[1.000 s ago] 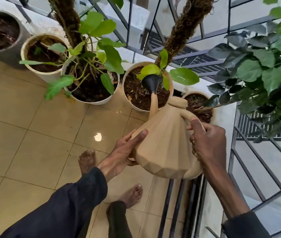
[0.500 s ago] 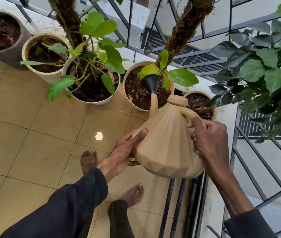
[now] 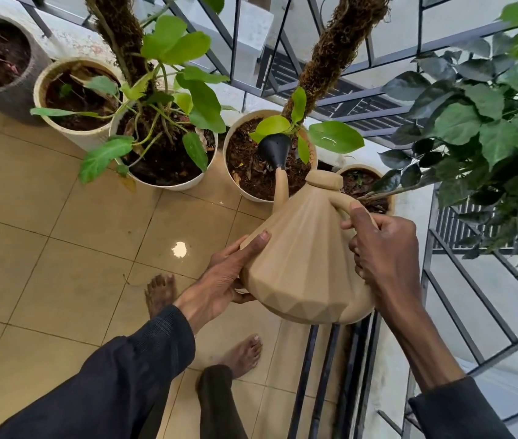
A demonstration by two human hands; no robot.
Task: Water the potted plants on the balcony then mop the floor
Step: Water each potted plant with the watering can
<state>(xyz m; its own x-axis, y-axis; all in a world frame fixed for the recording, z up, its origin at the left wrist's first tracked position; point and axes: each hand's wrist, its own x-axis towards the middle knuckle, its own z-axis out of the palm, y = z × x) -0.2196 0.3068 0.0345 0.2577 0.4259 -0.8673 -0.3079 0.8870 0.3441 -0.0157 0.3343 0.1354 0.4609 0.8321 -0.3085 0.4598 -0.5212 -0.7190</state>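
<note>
1. The right hand (image 3: 384, 248) grips the curved handle (image 3: 337, 201) of a beige, faceted watering can (image 3: 302, 258). Its fingers are curled tight round the handle, and the thumb lies on top, pointing toward the lid (image 3: 324, 180).
2. The left hand (image 3: 223, 280) supports the can's lower left side. Its fingers are nearly straight and spread a little. The thumb (image 3: 256, 245) lies flat up the ribbed wall, and the other fingertips reach under the base.
3. The can is held in the air, above the tiled floor (image 3: 45, 248) and the foot of the metal railing (image 3: 473, 299), and tipped forward.
4. Its narrow spout (image 3: 281, 188) rises to a black sprinkler head (image 3: 275, 150). The head hangs over the soil of a white pot (image 3: 235, 188) with a moss pole (image 3: 330, 55) and a few bright green leaves.
5. I cannot tell whether water is coming out.
6. To the left of that pot are a larger white pot (image 3: 202, 180) with a leafy climber, a cream pot (image 3: 40, 99) and a grey pot (image 3: 26, 87).
7. A small pot (image 3: 391, 198) is just behind the handle, beside a dark-leaved plant (image 3: 473, 122).
8. Two bare feet (image 3: 161, 291) are on the tiles below the arms, and both arms are in dark sleeves (image 3: 131, 369).
</note>
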